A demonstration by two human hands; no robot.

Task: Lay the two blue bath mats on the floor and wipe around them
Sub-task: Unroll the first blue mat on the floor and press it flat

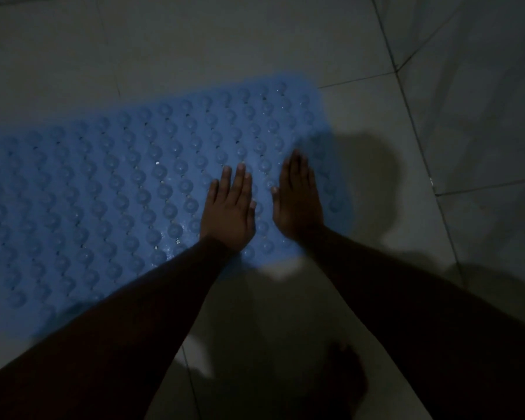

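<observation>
One blue bath mat (119, 189) with rows of round suction cups lies flat on the pale tiled floor, stretching from the left edge of view to right of centre. My left hand (229, 212) rests palm down on the mat near its right end, fingers together and straight. My right hand (297, 198) lies flat beside it, closer to the mat's right edge. Neither hand holds anything. A second mat is not in view.
Pale floor tiles (376, 122) with dark grout lines surround the mat. A tiled wall (482, 86) rises at the right. A bare foot (349, 386) stands on the floor at the bottom, between my forearms. The light is dim.
</observation>
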